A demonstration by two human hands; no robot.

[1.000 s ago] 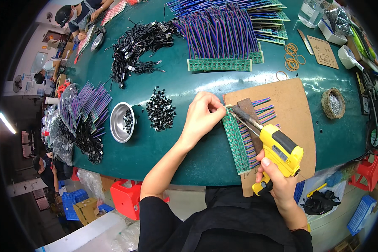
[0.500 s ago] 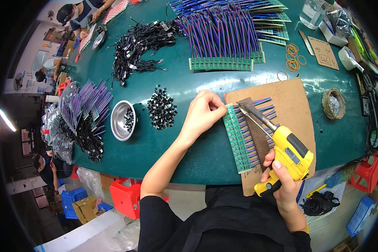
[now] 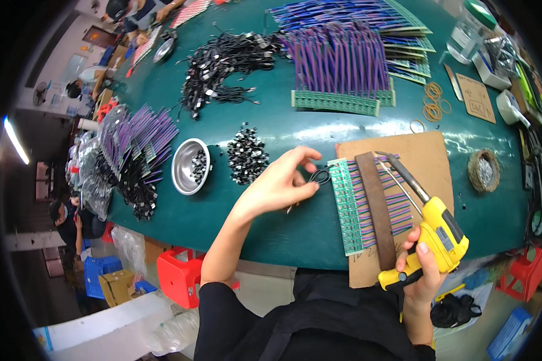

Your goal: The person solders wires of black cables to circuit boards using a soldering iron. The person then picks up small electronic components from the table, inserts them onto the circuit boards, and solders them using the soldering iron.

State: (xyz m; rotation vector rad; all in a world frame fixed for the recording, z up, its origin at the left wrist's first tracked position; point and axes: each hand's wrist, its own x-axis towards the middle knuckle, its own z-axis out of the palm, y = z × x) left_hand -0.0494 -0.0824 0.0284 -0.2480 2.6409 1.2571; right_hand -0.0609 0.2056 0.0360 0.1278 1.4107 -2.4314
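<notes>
One left hand (image 3: 278, 188), one right hand (image 3: 426, 271), green rectangular circuit-board panel (image 3: 345, 207) between

Left's half open, black looped cable (image 3: 324, 175) at its fingers, hold unclear; right grips yellow pistol-shaped soldering gun (image 3: 436, 225). Both have drawn back from the panel since earlier.

Left hand (image 3: 274, 185) loosely curled, black looped cable (image 3: 321, 176) at fingertips. Right hand (image 3: 426, 271) grips yellow soldering gun (image 3: 441, 233), tip near upper end of brown bar (image 3: 376, 207). Bar lies across coloured wires (image 3: 401, 212) of green circuit panel (image 3: 346, 207) on brown board (image 3: 424, 159). Green table (image 3: 289, 240) also bears metal bowl (image 3: 182, 174), heap of small black parts (image 3: 247, 155), orange rubber bands (image 3: 431, 111).
</notes>
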